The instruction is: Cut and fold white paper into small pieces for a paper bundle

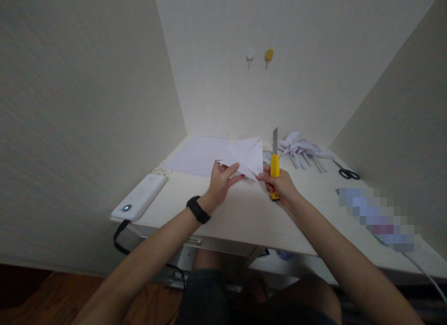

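My left hand [223,179], with a black watch on its wrist, pinches the lower left edge of a white paper piece [246,155]. Slits run inward from the paper's corners. My right hand [281,184] grips a yellow utility knife [275,166] upright, its long blade out and pointing up. The thumb and finger of that hand also touch the paper's lower right corner. Beneath and to the left of the cut piece lies a white sheet [199,153]. Just behind the right hand, a roundish clear item [267,156] is partly hidden.
Several folded paper pinwheels [300,145] are heaped at the back right, near black-handled scissors [348,174]. A white power bank [140,197] with a black cable sits at the left edge. A blurred object [377,218] lies at right. Two hooks [268,55] are on the wall.
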Available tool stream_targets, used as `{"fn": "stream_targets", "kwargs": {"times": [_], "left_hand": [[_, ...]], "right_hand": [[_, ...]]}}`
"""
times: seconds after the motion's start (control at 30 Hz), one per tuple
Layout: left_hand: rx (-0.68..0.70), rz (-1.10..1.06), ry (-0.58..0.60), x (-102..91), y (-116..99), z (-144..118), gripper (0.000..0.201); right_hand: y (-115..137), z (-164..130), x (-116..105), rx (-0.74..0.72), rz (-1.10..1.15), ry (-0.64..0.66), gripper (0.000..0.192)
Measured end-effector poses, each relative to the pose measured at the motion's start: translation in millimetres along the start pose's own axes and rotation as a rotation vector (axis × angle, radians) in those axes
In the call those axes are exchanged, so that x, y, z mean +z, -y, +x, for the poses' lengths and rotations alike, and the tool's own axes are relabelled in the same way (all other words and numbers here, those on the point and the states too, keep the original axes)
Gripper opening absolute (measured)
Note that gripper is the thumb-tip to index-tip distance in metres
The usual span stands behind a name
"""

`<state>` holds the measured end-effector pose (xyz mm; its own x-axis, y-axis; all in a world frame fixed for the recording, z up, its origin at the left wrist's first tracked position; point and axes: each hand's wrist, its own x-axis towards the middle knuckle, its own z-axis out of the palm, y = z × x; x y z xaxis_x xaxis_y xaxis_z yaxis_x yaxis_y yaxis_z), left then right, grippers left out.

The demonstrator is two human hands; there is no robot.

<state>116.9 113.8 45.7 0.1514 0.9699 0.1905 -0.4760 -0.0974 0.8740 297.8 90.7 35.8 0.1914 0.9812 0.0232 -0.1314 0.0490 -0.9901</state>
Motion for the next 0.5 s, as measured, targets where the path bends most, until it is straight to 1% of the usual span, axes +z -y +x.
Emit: {"fn": "stream_targets", "kwargs": {"times": [0.07,0.13,0.2,0.27,0.3,0.37,0.43,0.5], "left_hand": [[-0.070,-0.078,0.005,-5.6,-7,0,0.047],[-0.155,-0.142,0.042,-11.4,-11,0,0.040],[-0.243,-0.164,0.071,-14.9,-11,1,0.036],[-0.308,-0.141,0.068,-15.2,-9,1,0.035],[-0.317,-0.117,0.051,-14.4,-8,1,0.035],[-0.280,-0.065,-0.025,-12.3,-7,2,0.036],[-0.212,-0.008,-0.132,-11.8,-7,4,0.037],[-0.137,0.102,-0.264,-14.8,-8,9,0.037]], "right_hand": [[3,1,-4,0.000,-0.031,0.026,0.048],[3,2,-5,-0.003,-0.056,0.063,0.048],[0,2,-4,-0.005,-0.084,0.106,0.047],[-4,2,-3,-0.009,-0.122,0.136,0.046],[-5,2,-3,-0.011,-0.139,0.143,0.046],[-7,3,-3,-0.014,-0.158,0.137,0.049],[-7,3,-4,-0.015,-0.157,0.130,0.053],[-6,4,-6,-0.015,-0.152,0.144,0.056]]}}
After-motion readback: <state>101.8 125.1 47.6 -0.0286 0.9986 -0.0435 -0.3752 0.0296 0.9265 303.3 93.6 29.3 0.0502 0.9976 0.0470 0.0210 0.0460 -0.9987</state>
